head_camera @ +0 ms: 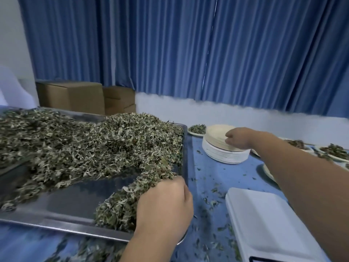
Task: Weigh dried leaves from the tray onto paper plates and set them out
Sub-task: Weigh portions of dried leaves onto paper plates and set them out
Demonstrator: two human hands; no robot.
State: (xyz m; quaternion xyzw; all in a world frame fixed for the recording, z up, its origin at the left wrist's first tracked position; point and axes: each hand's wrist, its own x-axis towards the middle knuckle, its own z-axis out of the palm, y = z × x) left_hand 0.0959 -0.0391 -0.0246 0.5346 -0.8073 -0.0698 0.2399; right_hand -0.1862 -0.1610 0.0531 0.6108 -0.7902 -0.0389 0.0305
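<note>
A big steel tray (56, 223) on the left holds a heap of dried green leaves (85, 146). My left hand (166, 203) is at the tray's near right corner, fingers curled into a clump of the leaves. A stack of paper plates (224, 155) stands on the blue table beyond the tray's right side. My right hand (238, 138) reaches over the stack, its fingers bent down onto the top plate and pinching it. The white scale (264, 224) lies at the near right and carries nothing.
Plates filled with leaves sit at the far right (333, 150), and one more plate with leaves (197, 128) lies behind the stack. Loose leaf bits litter the blue tabletop (207, 184). Cardboard boxes (71, 95) and blue curtains stand behind.
</note>
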